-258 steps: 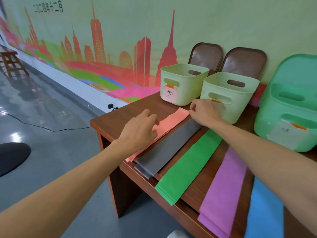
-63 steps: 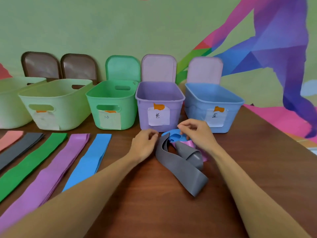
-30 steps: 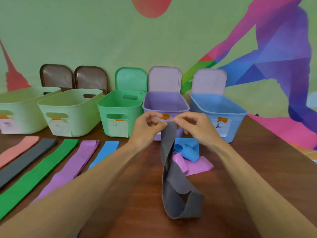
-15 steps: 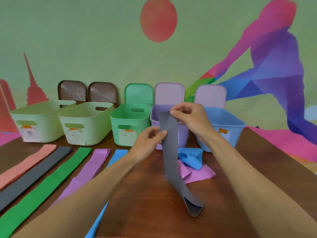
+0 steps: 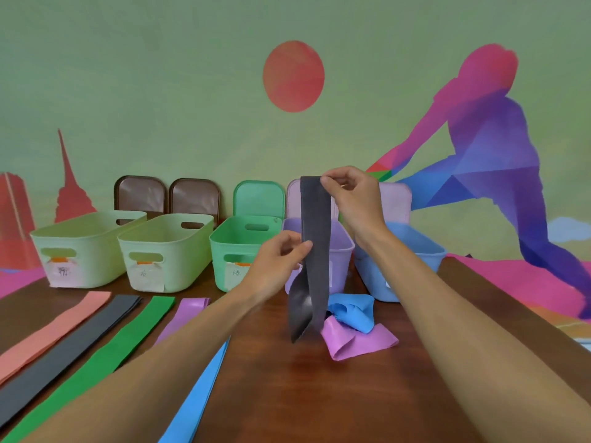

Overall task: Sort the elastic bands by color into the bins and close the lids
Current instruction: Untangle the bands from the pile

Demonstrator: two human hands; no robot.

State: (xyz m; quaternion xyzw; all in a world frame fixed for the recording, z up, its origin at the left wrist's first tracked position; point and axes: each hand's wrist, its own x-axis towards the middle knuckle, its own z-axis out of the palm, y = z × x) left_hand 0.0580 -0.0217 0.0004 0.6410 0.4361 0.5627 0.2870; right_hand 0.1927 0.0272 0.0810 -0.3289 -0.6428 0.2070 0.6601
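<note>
A grey elastic band (image 5: 315, 244) hangs upright above the table. My right hand (image 5: 353, 195) pinches its top end, and my left hand (image 5: 281, 260) pinches its edge lower down. Under it lie a crumpled blue band (image 5: 353, 311) and a crumpled purple band (image 5: 355, 340). Flat on the left lie a pink band (image 5: 51, 330), a grey band (image 5: 64, 350), a green band (image 5: 105, 359), a purple band (image 5: 182, 318) and a blue band (image 5: 201, 394). Along the back stand two pale green bins (image 5: 80, 247) (image 5: 166, 251), a green bin (image 5: 236, 247), a purple bin (image 5: 339, 247) and a blue bin (image 5: 412, 251), all open.
The wooden table (image 5: 351, 394) ends at its right edge near the blue bin. Lids lean upright behind the bins: two brown lids (image 5: 140, 196), a green lid (image 5: 259, 199) and a pale pink lid (image 5: 395, 203). A painted wall (image 5: 287, 75) rises directly behind.
My right hand has lifted the grey band's top end higher, and its lower end has come off the table. My left hand slid down along the band's edge. The view has tilted upward.
</note>
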